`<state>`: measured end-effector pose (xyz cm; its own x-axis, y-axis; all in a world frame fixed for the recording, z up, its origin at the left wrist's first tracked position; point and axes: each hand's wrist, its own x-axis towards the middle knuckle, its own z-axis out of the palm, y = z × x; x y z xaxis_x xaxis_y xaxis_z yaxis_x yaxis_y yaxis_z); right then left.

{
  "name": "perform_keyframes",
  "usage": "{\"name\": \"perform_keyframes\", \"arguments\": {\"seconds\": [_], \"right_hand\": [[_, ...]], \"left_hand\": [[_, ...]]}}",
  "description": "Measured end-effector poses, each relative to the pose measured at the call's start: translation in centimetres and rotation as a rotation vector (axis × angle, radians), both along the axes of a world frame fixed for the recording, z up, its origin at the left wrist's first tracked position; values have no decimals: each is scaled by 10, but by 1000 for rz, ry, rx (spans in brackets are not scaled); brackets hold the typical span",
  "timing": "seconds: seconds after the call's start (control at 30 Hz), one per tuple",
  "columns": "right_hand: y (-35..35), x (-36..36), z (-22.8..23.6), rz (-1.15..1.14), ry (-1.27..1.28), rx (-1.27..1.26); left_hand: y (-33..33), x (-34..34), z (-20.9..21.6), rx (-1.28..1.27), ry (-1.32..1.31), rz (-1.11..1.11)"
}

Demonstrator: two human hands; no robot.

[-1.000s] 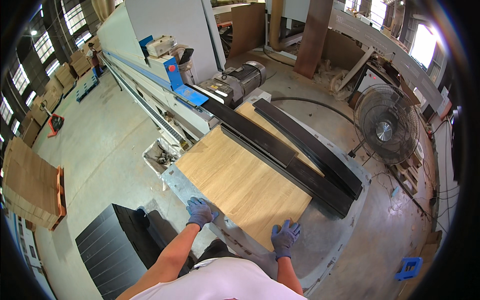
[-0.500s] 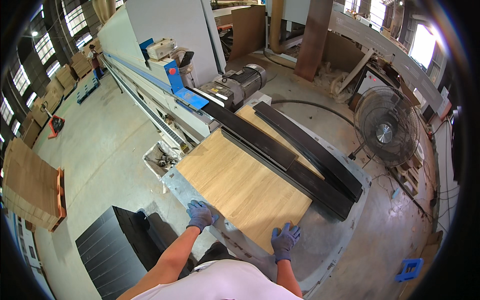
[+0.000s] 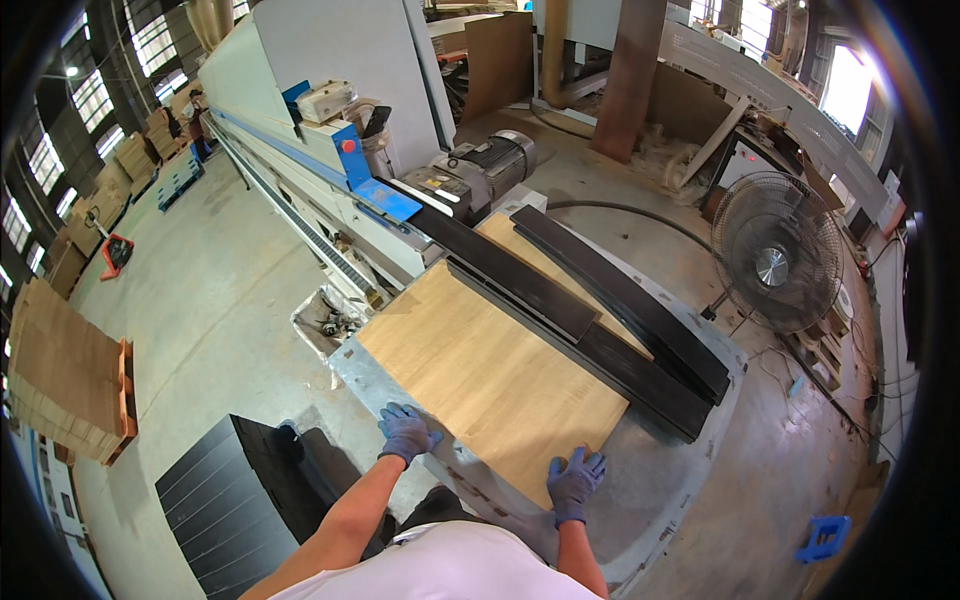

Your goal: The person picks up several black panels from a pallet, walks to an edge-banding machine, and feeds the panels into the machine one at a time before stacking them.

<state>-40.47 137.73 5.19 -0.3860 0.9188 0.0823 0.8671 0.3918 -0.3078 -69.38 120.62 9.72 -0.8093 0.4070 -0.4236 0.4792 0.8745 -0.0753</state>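
A wood-grain board lies flat on a grey metal table. My left hand, in a blue-grey glove, rests at the table's near edge beside the board, fingers spread. At the board's near right corner is my right hand, gloved alike, with thumb and fingers apart; its palm side is hidden. Neither hand is wrapped round anything. Along the board's far side lie long black strips, some stacked. Another black strip sits farther back, across a second wood-grain piece.
A long machine with a blue end and red button runs away to the far left. Its motor stands behind the table. A caged fan is at right. Left of me stands a stack of black panels; a person is far off.
The whole view has shifted slightly. My hands and the board keep the same places relative to each other. The distant person has changed posture.
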Motion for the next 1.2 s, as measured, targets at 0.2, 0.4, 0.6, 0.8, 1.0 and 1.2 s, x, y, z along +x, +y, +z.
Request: {"name": "perform_keyframes", "arguments": {"seconds": [0.2,0.4,0.6,0.8,1.0,1.2], "right_hand": [[1,2,1,-3,-20,50],[1,1,1,2,-13,23],[0,1,1,-6,-15,46],[0,1,6,-11,-11,-32],[0,3,3,-7,-11,11],[14,9,20,80,-39,28]], "left_hand": [[-1,1,-1,20,10,-10],[-1,-1,-3,12,8,-12],[-2,0,-6,8,25,-13],[-3,0,-6,16,32,-15],[-1,0,-5,0,29,-27],[-2,1,1,-18,6,-17]]}}
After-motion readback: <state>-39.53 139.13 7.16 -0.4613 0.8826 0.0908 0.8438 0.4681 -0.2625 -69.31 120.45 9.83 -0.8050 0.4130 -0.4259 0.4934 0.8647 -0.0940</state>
